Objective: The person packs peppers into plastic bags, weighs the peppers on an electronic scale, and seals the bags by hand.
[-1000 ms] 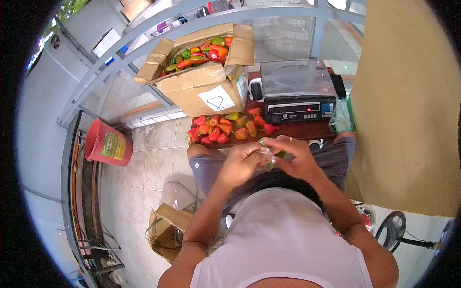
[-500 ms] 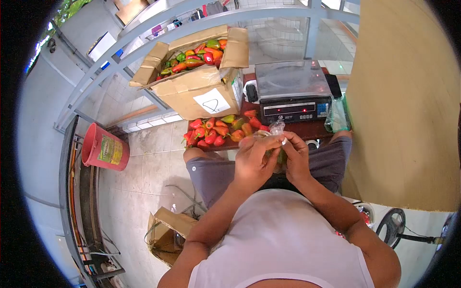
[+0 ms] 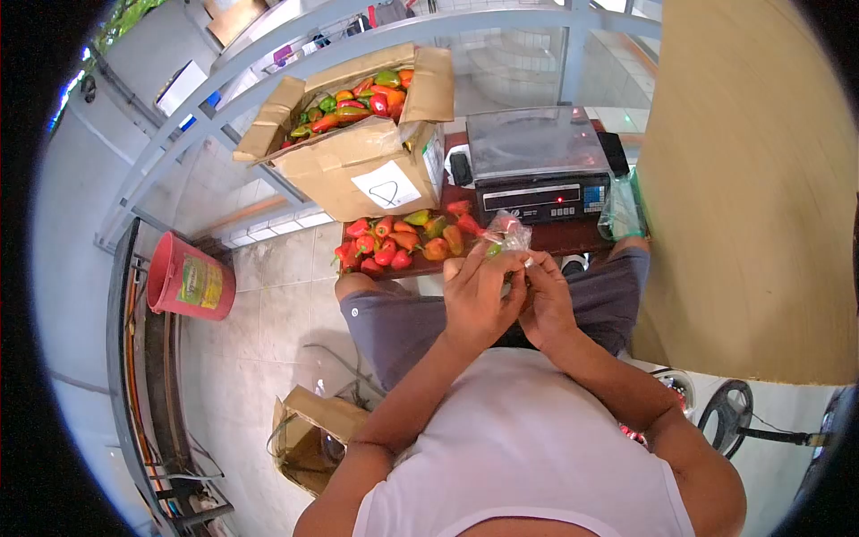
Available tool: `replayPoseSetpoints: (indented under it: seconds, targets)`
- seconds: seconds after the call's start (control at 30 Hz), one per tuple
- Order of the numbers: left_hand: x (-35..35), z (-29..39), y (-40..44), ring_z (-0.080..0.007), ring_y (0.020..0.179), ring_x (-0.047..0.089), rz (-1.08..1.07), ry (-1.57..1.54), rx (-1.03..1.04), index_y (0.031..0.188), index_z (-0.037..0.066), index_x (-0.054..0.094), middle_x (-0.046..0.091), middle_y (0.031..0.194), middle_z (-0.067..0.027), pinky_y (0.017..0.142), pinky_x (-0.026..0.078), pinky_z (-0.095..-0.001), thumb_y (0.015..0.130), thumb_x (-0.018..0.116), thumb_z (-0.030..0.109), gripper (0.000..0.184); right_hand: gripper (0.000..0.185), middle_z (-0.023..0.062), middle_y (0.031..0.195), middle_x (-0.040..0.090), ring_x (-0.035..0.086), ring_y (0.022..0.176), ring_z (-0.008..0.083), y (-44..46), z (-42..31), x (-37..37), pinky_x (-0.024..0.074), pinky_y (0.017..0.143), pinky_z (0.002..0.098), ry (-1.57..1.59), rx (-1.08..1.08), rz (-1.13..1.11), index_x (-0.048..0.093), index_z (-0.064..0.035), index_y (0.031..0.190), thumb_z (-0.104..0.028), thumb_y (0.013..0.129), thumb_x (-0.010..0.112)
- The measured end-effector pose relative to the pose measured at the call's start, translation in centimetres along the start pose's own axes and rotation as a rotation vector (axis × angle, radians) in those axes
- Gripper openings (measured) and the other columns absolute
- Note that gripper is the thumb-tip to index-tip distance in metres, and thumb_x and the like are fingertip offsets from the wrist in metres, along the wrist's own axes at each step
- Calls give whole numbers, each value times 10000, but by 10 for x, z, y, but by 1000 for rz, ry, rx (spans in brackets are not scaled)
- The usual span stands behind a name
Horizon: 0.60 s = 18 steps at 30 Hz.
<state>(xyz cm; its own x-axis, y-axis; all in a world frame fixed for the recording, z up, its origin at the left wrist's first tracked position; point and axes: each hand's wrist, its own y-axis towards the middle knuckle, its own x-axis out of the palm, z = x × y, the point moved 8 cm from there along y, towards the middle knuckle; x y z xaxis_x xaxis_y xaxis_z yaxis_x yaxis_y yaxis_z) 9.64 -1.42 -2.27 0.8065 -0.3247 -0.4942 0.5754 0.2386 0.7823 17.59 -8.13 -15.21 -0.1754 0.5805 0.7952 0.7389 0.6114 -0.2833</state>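
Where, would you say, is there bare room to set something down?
Pale tiled floor lies bare between the red plastic bucket and the dark red bench; the flat top of the black scale looks bare too. Left of it, the bench is crowded with the open brown cardboard box and red, orange and yellow-green peppers.

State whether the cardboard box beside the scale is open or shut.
The box is open: its flaps stand spread apart, and peppers show inside.
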Motion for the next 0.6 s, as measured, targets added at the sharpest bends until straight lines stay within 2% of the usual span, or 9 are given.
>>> replayPoseSetpoints:
  seconds: [0.07,0.13,0.23,0.33,0.37,0.43,0.47,0.57,0.6]
  targets:
    - [7,-6,-4,-223,730,600,-53,-54,-37,996,143,588,655,874,-6,756,383,-382,709,783,33,364,72,1,952,660,632,769,90,0,-2,-4,564,649,263,-78,8,-26,625,-120,1057,-119,988,604]
    - [17,-17,-14,-252,789,626,-73,-61,-66,1005,123,567,657,910,-34,762,390,-394,703,762,22,374,68,1,941,654,626,724,89,-5,-11,-10,563,640,268,-240,37,-73,620,-117,1048,-110,984,600]
    - [22,-28,-23,-276,806,631,-94,-179,-169,1006,115,548,650,914,-51,775,398,-407,694,749,10,386,70,-8,922,641,624,695,98,-11,-17,-6,556,618,274,-281,137,-246,616,-117,1032,-98,966,599]
    - [30,-31,-31,-286,800,628,-200,-317,-248,1026,114,535,645,910,-51,788,404,-417,686,746,2,415,98,-12,900,627,617,698,107,-19,-13,-4,543,611,272,-145,406,-385,609,-131,1038,-114,942,620]
    - [33,-30,-33,-288,800,628,-253,-359,-263,1037,113,531,645,912,-50,792,405,-420,683,745,0,428,111,-13,899,622,608,699,104,-18,-15,-9,538,611,271,-291,406,-332,600,-128,1042,-106,936,622]
    - [23,-9,-27,-256,843,615,-235,-285,-102,1004,85,534,623,949,-89,748,458,-376,724,743,-26,367,137,-14,897,610,592,701,98,-17,-24,-19,527,611,268,-582,405,-219,584,-122,1050,-88,924,627]
    - [19,3,-25,-240,864,609,-226,-251,-22,988,71,535,612,968,-109,725,484,-354,744,742,-38,337,143,-13,901,605,588,713,92,-17,-30,-15,523,618,264,-631,294,-264,574,-115,1051,-74,923,623]
    - [24,8,-26,-255,808,616,-252,-398,-93,1026,91,524,631,942,-65,791,432,-408,707,741,-6,398,156,-13,885,583,567,723,75,-25,-49,-4,495,625,243,-751,13,-373,546,-91,1053,-23,919,587]
    - [34,-2,-31,-229,829,604,-259,-477,-231,1029,85,537,615,960,-65,791,448,-377,732,748,-3,375,160,-14,861,571,553,710,69,-32,-57,-1,475,617,231,-775,-36,-404,537,-83,1052,0,918,559]
